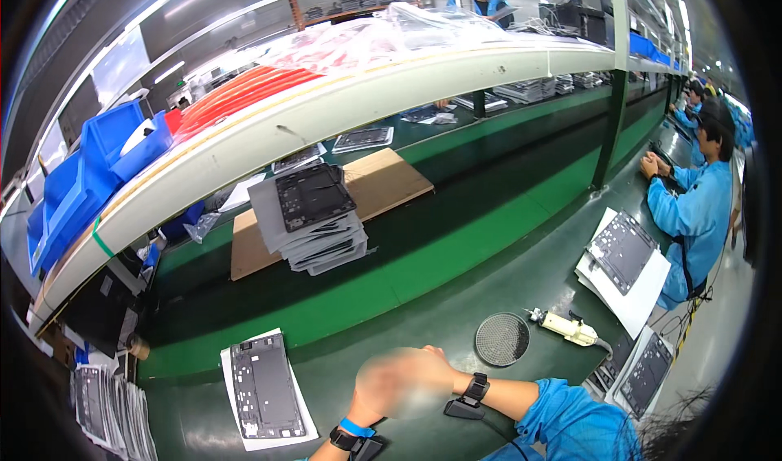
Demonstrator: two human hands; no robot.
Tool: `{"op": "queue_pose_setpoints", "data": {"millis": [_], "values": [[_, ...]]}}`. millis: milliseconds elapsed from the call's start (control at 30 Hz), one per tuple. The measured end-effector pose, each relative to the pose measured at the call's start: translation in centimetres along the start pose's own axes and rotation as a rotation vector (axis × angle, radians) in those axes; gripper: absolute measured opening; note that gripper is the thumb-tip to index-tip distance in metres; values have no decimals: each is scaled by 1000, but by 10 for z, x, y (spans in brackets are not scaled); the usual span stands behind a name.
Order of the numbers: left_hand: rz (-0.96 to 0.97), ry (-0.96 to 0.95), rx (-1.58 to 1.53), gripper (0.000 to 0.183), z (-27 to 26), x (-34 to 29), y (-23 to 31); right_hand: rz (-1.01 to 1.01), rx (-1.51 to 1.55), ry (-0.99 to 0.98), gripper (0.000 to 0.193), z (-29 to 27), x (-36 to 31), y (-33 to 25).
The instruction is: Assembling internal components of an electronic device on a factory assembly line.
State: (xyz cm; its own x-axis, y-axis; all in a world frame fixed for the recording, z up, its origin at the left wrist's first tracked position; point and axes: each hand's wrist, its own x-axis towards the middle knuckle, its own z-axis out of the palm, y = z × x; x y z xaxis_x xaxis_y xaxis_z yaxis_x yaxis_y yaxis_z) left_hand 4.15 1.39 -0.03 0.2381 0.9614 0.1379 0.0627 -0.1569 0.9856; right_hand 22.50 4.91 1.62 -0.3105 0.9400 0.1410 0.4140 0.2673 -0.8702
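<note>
My left hand (375,389) and my right hand (433,372) come together over the dark green bench (342,351) near its front. A blurred patch covers their fingers, so I cannot make out whether they hold anything. To the left of them, a flat dark tablet-like housing (267,384) with small white patches lies on a white sheet (297,430). A round dish with a grey, dotted surface (502,339) sits to the right of my right hand. Beside the dish lies a cream-coloured electric screwdriver (568,327) with its cable.
A stack of thin grey sheets (322,245) topped by a dark housing (314,196) rests on a brown board (387,182) ahead. More housings (623,252) lie at right. A shelf beam (366,82) with blue bins (102,172) crosses above. A co-worker (692,204) sits at far right.
</note>
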Motion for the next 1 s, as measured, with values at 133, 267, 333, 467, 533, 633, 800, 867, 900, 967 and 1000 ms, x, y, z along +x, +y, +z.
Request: {"op": "queue_pose_setpoints", "data": {"millis": [133, 267, 333, 467, 533, 633, 800, 867, 900, 967, 1000], "values": [[-74, -60, 13, 44, 1, 7, 5, 22, -42, -11, 26, -3, -1, 3], [-62, -40, 38, 25, -3, 6, 15, -17, 38, -93, 28, -2, -2, 10], [100, -38, 196, 14, -17, 1, -2, -174, 418, -115, 27, 12, 1, 4], [629, 156, 324, 31, -32, -2, -116, -97, 444, -221, 26, 26, -8, -14], [170, -282, 295, 26, -29, 6, -41, -75, 447, -183, 25, 17, -18, -15], [39, -262, 310, 20, -21, 6, -17, 112, 533, -238, 30, 16, -17, -10], [682, -333, 680, 19, -41, 31, -37, -150, 281, -184, 31, 14, -20, -15], [1343, -374, 989, 18, -40, 33, -40, -163, 331, -190, 32, 15, -21, -13], [792, -331, 685, 17, -33, 19, -38, -181, 376, -197, 33, 15, -20, -11], [255, -282, 377, 16, -30, 11, -39, -180, 304, -189, 33, 16, -17, -9], [255, -273, 384, 18, -28, 10, -36, -173, 233, -189, 32, 17, -17, -8]]}}
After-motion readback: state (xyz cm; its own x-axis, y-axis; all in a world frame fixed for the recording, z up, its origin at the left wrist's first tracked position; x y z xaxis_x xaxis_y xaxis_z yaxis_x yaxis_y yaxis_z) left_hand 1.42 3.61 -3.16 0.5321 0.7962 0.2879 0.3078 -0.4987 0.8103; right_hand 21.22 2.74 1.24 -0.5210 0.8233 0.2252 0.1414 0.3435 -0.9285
